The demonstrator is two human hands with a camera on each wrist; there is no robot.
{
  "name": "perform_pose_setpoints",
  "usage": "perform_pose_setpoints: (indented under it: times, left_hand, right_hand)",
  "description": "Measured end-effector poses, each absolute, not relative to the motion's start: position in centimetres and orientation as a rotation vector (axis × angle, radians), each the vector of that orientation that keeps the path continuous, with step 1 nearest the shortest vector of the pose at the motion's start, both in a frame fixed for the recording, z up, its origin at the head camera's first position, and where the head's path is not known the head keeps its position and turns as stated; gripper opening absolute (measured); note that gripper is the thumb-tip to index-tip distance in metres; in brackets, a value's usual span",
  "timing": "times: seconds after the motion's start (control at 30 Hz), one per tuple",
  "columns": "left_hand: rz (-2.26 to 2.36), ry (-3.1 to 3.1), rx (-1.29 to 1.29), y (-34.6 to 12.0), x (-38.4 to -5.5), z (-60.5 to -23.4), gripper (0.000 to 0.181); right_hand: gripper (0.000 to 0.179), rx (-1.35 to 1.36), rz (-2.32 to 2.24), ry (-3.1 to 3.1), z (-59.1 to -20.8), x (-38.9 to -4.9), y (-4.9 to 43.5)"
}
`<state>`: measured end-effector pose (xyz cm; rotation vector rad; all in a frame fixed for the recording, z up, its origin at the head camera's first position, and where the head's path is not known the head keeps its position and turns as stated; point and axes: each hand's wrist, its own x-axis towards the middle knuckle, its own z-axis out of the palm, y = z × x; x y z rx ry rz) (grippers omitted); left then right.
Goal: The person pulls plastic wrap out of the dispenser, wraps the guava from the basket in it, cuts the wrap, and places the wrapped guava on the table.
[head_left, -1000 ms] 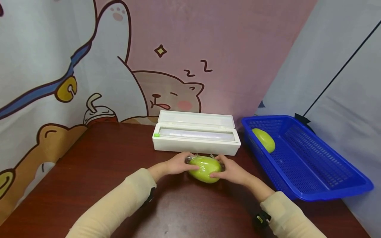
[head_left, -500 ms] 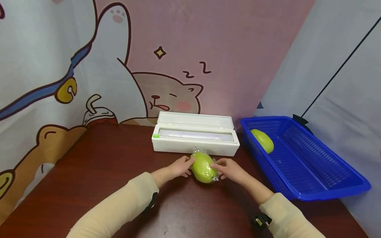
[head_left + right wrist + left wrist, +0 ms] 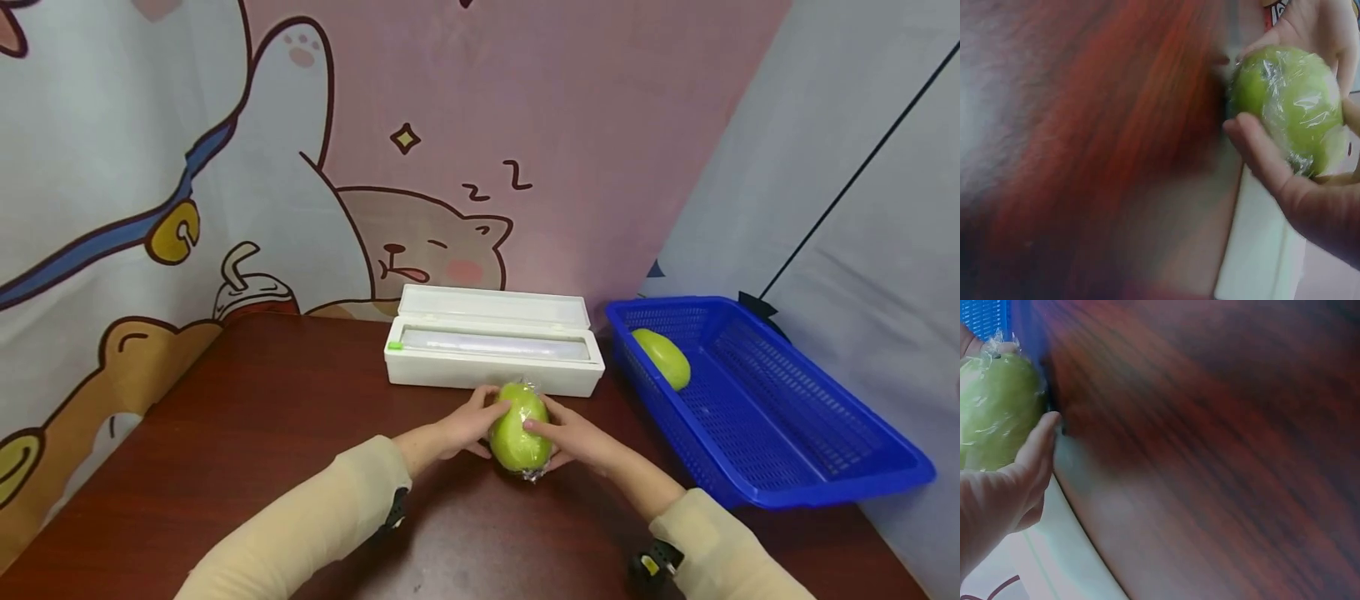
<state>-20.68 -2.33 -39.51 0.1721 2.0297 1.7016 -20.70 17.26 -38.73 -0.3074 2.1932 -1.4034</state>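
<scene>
A green mango wrapped in shiny clear plastic film stands on end between my two hands in the head view, just in front of the white box. My left hand grips its left side, thumb laid on the near face. From the right, my right hand holds it, its thumb also across the front. Film bunches at the mango's top and bottom ends. In the right wrist view, creased film crosses the mango. The left wrist view shows part of the mango with a gathered tuft of film.
Behind the hands is a white cling film box, lid up, a film roll inside and a green slider at its left end. A blue perforated basket stands at right, holding another green mango. The table is dark red-brown wood.
The mango has turned from lying sideways to standing on end between the hands. Both hands have shifted their grip around it. The box and basket stay in place.
</scene>
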Motion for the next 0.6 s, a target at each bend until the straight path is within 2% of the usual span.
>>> perform_pose_setpoints:
  times: [0.27, 0.6]
  left_hand:
    - [1.796, 2.003, 0.143, -2.6, -20.8, -39.0, 0.054]
    - [1.808, 2.068, 0.043, -2.9, -20.4, -36.9, 0.058]
  right_hand:
    - [0.071, -0.32, -1.584, 2.003, -38.4, -20.4, 17.6]
    - [0.059, -0.191, -1.727, 2.028, -37.0, -20.0, 16.2]
